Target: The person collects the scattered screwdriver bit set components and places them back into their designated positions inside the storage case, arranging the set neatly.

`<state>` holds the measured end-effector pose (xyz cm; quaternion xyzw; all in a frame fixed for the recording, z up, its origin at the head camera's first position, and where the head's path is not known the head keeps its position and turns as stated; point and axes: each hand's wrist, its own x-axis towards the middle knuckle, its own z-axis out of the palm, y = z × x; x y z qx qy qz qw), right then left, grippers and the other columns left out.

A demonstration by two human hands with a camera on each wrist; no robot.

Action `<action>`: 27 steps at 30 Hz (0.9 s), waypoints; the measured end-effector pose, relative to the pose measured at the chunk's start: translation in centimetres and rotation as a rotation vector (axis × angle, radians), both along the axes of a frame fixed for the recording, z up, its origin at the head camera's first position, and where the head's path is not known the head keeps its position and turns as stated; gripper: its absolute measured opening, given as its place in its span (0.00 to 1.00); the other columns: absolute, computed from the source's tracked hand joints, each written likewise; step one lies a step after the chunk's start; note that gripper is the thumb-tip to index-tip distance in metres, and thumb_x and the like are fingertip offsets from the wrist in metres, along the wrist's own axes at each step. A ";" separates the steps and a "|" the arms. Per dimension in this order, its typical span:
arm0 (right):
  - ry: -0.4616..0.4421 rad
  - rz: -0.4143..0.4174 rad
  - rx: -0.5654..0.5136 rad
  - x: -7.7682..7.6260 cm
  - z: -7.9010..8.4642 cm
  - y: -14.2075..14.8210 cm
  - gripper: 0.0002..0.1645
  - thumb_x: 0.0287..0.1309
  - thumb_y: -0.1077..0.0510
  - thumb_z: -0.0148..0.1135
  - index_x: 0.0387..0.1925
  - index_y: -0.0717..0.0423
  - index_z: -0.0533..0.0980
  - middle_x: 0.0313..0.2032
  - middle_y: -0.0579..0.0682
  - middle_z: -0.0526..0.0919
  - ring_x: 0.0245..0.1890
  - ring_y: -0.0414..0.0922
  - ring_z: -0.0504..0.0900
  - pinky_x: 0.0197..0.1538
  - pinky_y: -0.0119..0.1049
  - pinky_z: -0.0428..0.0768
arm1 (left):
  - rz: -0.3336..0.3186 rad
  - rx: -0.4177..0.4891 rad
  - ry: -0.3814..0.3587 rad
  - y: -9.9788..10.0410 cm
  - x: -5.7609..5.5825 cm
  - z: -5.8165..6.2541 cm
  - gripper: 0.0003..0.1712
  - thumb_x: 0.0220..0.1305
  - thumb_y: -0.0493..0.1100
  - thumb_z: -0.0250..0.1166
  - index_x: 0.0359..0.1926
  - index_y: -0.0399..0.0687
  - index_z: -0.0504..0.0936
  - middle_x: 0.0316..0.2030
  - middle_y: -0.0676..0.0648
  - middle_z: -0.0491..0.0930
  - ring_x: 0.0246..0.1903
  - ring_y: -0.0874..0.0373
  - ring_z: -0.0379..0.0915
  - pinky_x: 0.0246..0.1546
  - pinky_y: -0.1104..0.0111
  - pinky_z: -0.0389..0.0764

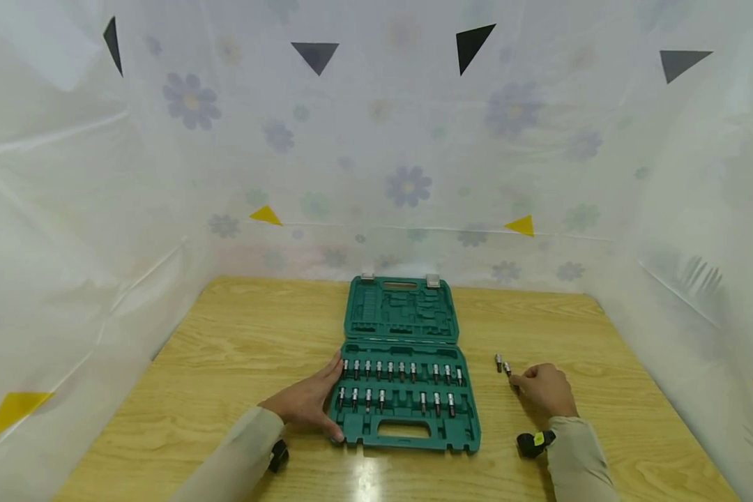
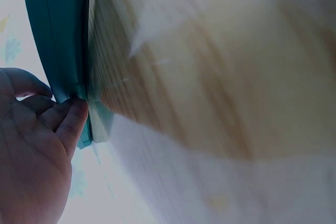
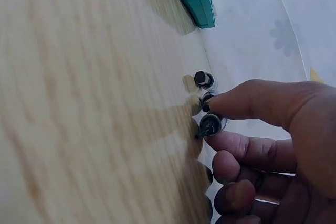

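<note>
A green bit-socket case [image 1: 408, 440] lies unfolded on the table. Two rows of silver bit sockets [image 1: 390, 369] stand in its near half, with vacant slots among them. My left hand [image 1: 307, 399] rests along the case's left side, thumb at the near corner. Its fingertips touch the side wall [image 2: 60, 35] in the left wrist view. Right of the case, my right hand [image 1: 546, 389] pinches a bit socket [image 3: 211, 124] between thumb and index finger, close to the tabletop. Two more bit sockets, one farther off [image 1: 498, 362] and one nearer [image 1: 507, 368], lie beside its fingertips.
Moulded recesses fill the raised lid [image 1: 408, 307], which has two latches at its far edge. Under everything is a wood-grain table [image 1: 257, 314]. A flowered plastic sheet [image 1: 376, 139] encloses its back and sides. A dark wrist camera [image 1: 532, 444] sits by the right cuff.
</note>
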<state>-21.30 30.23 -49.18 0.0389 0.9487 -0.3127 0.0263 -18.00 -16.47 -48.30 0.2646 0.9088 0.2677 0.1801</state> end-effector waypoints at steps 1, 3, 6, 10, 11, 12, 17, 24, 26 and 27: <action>0.005 0.002 -0.001 0.0 0.0 0.0 0.18 0.60 0.51 0.63 0.19 0.57 0.82 0.16 0.45 0.77 0.17 0.43 0.67 0.22 0.36 0.63 | -0.001 0.002 -0.001 0.0 0.0 0.0 0.78 0.39 0.66 0.76 0.75 0.37 0.36 0.75 0.39 0.27 0.73 0.43 0.37 0.67 0.49 0.56; 0.012 0.007 -0.004 0.1 0.0 0.1 0.17 0.60 0.51 0.63 0.22 0.58 0.83 0.19 0.45 0.80 0.19 0.44 0.69 0.23 0.36 0.65 | -0.001 0.004 -0.003 0.0 0.0 -0.1 0.78 0.39 0.66 0.76 0.75 0.37 0.36 0.75 0.39 0.27 0.73 0.43 0.37 0.67 0.49 0.56; 0.020 0.007 -0.011 0.1 0.0 0.1 0.17 0.60 0.51 0.62 0.23 0.59 0.84 0.20 0.46 0.81 0.19 0.44 0.70 0.23 0.36 0.66 | -0.002 0.008 -0.003 0.0 0.0 -0.2 0.78 0.39 0.66 0.76 0.75 0.37 0.36 0.75 0.39 0.28 0.73 0.43 0.36 0.67 0.49 0.55; 0.021 0.000 -0.025 0.3 0.2 0.1 0.18 0.62 0.51 0.61 0.21 0.58 0.83 0.16 0.46 0.78 0.16 0.43 0.67 0.21 0.36 0.65 | -0.005 0.003 0.002 0.0 0.0 -0.2 0.78 0.39 0.67 0.76 0.75 0.37 0.36 0.75 0.39 0.27 0.73 0.43 0.36 0.67 0.49 0.56; 0.021 -0.003 -0.032 0.3 0.4 0.1 0.18 0.62 0.51 0.61 0.22 0.58 0.83 0.16 0.46 0.78 0.15 0.42 0.67 0.21 0.36 0.65 | -0.006 0.001 0.002 0.0 0.0 -0.2 0.78 0.39 0.67 0.76 0.75 0.37 0.36 0.75 0.39 0.27 0.73 0.43 0.37 0.67 0.49 0.56; 0.026 -0.003 -0.039 0.3 0.5 0.0 0.19 0.63 0.51 0.60 0.22 0.59 0.82 0.16 0.47 0.78 0.15 0.42 0.67 0.21 0.36 0.65 | -0.007 -0.001 0.004 0.0 0.0 -0.1 0.78 0.39 0.67 0.76 0.75 0.37 0.36 0.75 0.39 0.27 0.73 0.43 0.37 0.67 0.49 0.56; 0.050 -0.009 -0.063 0.5 1.1 -0.1 0.18 0.63 0.52 0.60 0.29 0.64 0.83 0.23 0.51 0.82 0.15 0.43 0.67 0.19 0.37 0.66 | -0.005 -0.008 0.008 0.0 0.0 0.1 0.78 0.39 0.67 0.76 0.75 0.36 0.36 0.75 0.39 0.28 0.73 0.43 0.37 0.67 0.49 0.56; 0.067 -0.019 -0.073 0.4 1.6 -0.5 0.19 0.64 0.52 0.59 0.29 0.65 0.83 0.21 0.51 0.81 0.15 0.44 0.68 0.19 0.37 0.66 | -0.007 -0.011 0.012 0.0 0.0 0.1 0.78 0.39 0.67 0.76 0.75 0.36 0.37 0.75 0.39 0.28 0.73 0.43 0.37 0.67 0.49 0.56; 0.071 -0.024 -0.074 0.4 1.7 -0.7 0.19 0.64 0.52 0.60 0.30 0.65 0.83 0.20 0.51 0.80 0.15 0.44 0.68 0.19 0.37 0.66 | -0.008 -0.007 0.012 0.0 0.0 0.0 0.78 0.39 0.67 0.76 0.75 0.36 0.37 0.75 0.39 0.28 0.73 0.43 0.37 0.67 0.49 0.56; 0.078 -0.023 -0.075 0.4 1.7 -0.8 0.19 0.63 0.52 0.60 0.30 0.65 0.83 0.21 0.52 0.81 0.16 0.44 0.69 0.20 0.38 0.66 | -0.008 -0.008 0.013 0.0 0.0 0.0 0.78 0.39 0.67 0.76 0.75 0.36 0.37 0.75 0.39 0.28 0.73 0.43 0.37 0.67 0.49 0.56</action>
